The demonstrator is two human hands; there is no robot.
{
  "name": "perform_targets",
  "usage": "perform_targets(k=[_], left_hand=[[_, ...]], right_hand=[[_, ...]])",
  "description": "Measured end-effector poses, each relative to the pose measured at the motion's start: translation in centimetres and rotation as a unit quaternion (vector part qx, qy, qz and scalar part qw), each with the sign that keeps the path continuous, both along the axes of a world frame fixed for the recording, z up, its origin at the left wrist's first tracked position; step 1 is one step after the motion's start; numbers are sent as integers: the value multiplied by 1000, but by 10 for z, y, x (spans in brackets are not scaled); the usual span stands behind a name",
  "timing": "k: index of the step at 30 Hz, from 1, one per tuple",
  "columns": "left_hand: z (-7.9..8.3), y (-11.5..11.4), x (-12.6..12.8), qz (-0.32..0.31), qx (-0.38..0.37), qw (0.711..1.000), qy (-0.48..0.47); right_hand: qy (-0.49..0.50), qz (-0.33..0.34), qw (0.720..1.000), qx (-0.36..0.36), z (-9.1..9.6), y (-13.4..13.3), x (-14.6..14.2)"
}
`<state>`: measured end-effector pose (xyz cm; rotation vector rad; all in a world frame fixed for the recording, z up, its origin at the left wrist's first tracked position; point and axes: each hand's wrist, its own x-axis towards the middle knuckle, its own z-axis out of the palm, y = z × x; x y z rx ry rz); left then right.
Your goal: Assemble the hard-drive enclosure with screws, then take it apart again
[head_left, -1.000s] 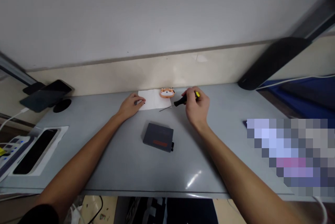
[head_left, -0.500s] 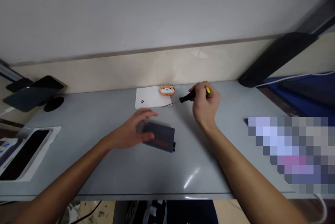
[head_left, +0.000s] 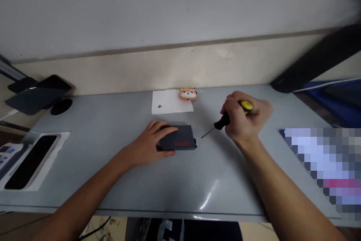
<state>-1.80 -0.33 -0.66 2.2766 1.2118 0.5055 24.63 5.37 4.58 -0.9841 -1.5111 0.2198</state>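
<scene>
My left hand point(head_left: 152, 141) grips the left end of a flat dark grey box point(head_left: 182, 135), thumb along its near side and fingers over its top. The box lies on the grey table and has reddish marking on top and a small black part at its right end. In my right hand point(head_left: 245, 117) is a screwdriver point(head_left: 222, 122) with a black and yellow handle. Its thin shaft slants down to the left, the tip just right of the box and apart from it. Several tiny black pieces point(head_left: 160, 106), perhaps screws, lie on a white paper point(head_left: 170, 107) behind the box.
An orange animal-faced case point(head_left: 188, 94) rests on the paper's right side. At the left are a phone on a stand point(head_left: 42, 92) and a dark-screened device point(head_left: 31, 162) on white paper. A black column point(head_left: 307, 62) stands back right, and a blurred-out item point(head_left: 324, 162) lies front right.
My left hand has closed on the box, which has turned to lie straighter. My right hand has brought the screwdriver nearer and to the right, its tip now beside the box rather than the paper.
</scene>
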Motion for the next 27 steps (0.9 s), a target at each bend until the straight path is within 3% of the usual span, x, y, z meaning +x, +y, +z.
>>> perform_targets(k=[4, 7, 14, 19, 22, 25, 27], left_hand=[[-1, 0, 0, -1, -6, 1000, -15], [-2, -1, 1, 15, -6, 1000, -22], [-1, -3, 6, 50, -10, 998, -21], [0, -4, 7, 50, -20, 998, -21], [1, -5, 8, 42, -28, 998, -24], [-1, -6, 10, 39, -27, 998, -35], [-3, -6, 12, 43, -20, 998, -42]], right_hand=[[-82, 66, 994, -7, -1, -7, -6], [-103, 80, 991, 7, -5, -10, -14], [-64, 49, 996, 24, -15, -16, -23], [-56, 13, 997, 50, -8, -16, -16], [47, -18, 995, 86, -1, -16, -20], [117, 47, 990, 67, -1, -20, -31], [57, 120, 990, 39, -5, -25, -38]])
